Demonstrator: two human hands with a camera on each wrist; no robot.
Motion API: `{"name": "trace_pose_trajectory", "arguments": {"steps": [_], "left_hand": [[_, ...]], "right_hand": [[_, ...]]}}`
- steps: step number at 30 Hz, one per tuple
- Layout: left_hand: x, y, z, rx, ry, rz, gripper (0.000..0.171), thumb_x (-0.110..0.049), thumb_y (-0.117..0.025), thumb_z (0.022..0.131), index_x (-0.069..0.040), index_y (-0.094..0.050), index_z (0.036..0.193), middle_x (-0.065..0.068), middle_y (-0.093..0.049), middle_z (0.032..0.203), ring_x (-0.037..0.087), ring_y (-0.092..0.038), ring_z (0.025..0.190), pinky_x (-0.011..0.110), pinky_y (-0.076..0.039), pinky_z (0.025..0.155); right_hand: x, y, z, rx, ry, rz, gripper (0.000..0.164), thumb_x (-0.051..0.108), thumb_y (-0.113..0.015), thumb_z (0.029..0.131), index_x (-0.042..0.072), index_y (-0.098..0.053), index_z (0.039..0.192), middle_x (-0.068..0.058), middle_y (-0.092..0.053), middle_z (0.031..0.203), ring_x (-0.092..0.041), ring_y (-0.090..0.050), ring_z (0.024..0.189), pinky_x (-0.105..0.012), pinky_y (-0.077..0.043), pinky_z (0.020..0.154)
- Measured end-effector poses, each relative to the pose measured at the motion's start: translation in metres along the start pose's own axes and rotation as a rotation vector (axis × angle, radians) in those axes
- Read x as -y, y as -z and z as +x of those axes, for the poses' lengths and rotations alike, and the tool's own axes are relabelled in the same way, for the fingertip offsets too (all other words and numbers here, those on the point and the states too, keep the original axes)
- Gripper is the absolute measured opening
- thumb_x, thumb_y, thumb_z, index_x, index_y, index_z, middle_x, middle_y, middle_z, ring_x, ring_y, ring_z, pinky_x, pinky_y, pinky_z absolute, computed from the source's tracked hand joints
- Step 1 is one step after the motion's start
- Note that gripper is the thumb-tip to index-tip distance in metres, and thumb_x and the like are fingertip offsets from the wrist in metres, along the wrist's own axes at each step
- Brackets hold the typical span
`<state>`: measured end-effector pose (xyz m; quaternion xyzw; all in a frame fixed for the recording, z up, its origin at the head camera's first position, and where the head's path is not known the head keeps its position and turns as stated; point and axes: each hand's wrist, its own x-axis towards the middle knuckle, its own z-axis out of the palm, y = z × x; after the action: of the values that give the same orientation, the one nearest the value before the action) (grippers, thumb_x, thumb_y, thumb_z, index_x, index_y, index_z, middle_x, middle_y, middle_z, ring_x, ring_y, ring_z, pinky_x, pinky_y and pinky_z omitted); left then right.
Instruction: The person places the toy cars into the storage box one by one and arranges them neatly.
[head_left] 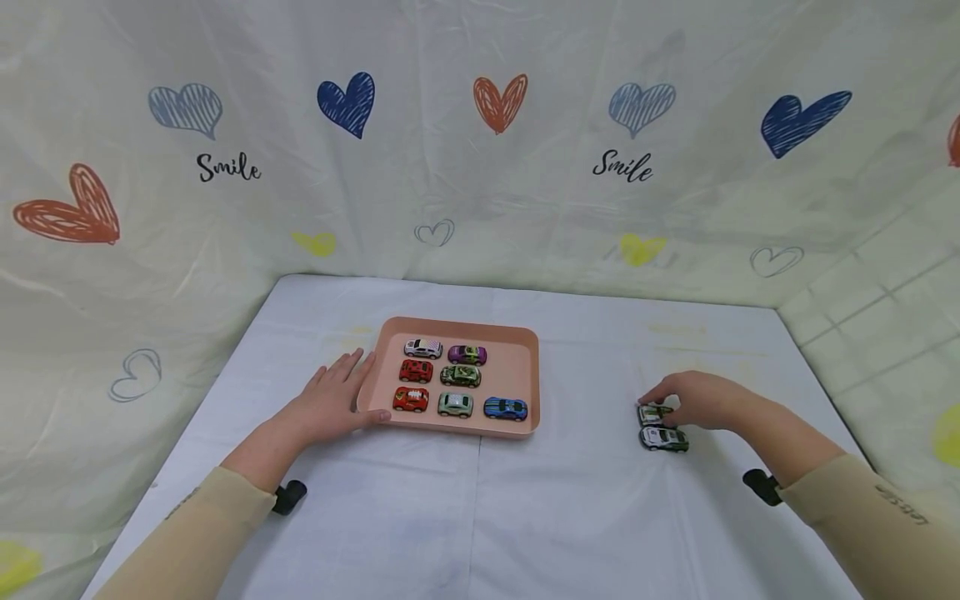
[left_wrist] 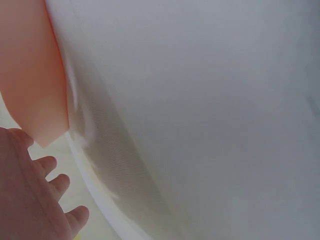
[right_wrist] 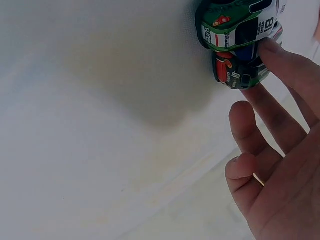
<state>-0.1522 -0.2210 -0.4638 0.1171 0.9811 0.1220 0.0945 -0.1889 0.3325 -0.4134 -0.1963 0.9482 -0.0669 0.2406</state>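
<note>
My left hand lies with spread, straight fingers along the left side of a pink tray, its thumb at the near left corner. Toy cars stand in rows in the tray, among them a blue one, a purple one and a white one. At the right, my right hand pinches a small green toy car between thumb and index finger. A white and green toy car stands right beside it, on the near side. In the right wrist view, the other fingers are loosely bent.
A white cloth covers the table. Behind it hangs a pale curtain printed with hearts. Dark wrist straps show at both sleeves.
</note>
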Motion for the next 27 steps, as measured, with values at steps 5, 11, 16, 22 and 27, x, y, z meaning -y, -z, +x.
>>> {"name": "trace_pose_trajectory", "arguments": {"steps": [5, 11, 16, 22, 27], "left_hand": [[-0.0022, 0.0012, -0.0009, -0.001, 0.000, 0.002, 0.112, -0.079, -0.055, 0.081, -0.007, -0.017, 0.159, 0.021, -0.015, 0.163, 0.042, -0.013, 0.149, 0.062, -0.011, 0.118], [-0.0032, 0.0031, -0.0025, -0.013, -0.007, 0.005, 0.111, -0.077, -0.056, 0.082, -0.006, -0.020, 0.158, 0.022, -0.017, 0.162, 0.043, -0.016, 0.148, 0.063, -0.013, 0.117], [-0.0036, 0.0039, -0.0024, -0.012, -0.008, 0.005, 0.112, -0.079, -0.055, 0.082, -0.005, -0.020, 0.158, 0.022, -0.017, 0.162, 0.044, -0.016, 0.148, 0.063, -0.013, 0.117], [-0.0035, 0.0031, -0.0013, -0.001, -0.004, -0.002, 0.115, -0.081, -0.053, 0.080, -0.006, -0.018, 0.159, 0.022, -0.016, 0.162, 0.044, -0.014, 0.148, 0.063, -0.012, 0.117], [-0.0029, 0.0020, -0.0013, -0.003, -0.001, 0.001, 0.113, -0.079, -0.054, 0.081, -0.005, -0.018, 0.159, 0.022, -0.016, 0.162, 0.044, -0.014, 0.148, 0.063, -0.011, 0.117]], "right_hand": [[-0.0043, -0.0033, 0.0017, 0.004, 0.003, 0.021, 0.036, 0.013, -0.075, 0.086, 0.018, -0.073, 0.122, -0.015, -0.065, 0.126, -0.045, -0.054, 0.122, -0.058, -0.049, 0.093], [-0.0058, -0.0057, 0.0021, 0.005, 0.003, 0.037, 0.037, 0.013, -0.074, 0.087, 0.018, -0.072, 0.123, -0.013, -0.066, 0.124, -0.043, -0.054, 0.121, -0.058, -0.049, 0.092], [-0.0053, -0.0062, 0.0010, -0.001, 0.027, 0.051, 0.036, 0.012, -0.074, 0.087, 0.014, -0.071, 0.123, -0.011, -0.067, 0.119, -0.040, -0.057, 0.116, -0.057, -0.050, 0.090], [-0.0081, -0.0051, 0.0013, -0.027, 0.042, 0.063, 0.038, 0.013, -0.076, 0.086, 0.014, -0.071, 0.123, -0.009, -0.067, 0.117, -0.039, -0.058, 0.114, -0.056, -0.051, 0.089], [-0.0068, 0.0029, 0.0012, -0.033, 0.053, 0.093, 0.042, 0.016, -0.078, 0.084, 0.013, -0.070, 0.125, -0.009, -0.067, 0.115, -0.036, -0.058, 0.111, -0.048, -0.053, 0.083]]}}
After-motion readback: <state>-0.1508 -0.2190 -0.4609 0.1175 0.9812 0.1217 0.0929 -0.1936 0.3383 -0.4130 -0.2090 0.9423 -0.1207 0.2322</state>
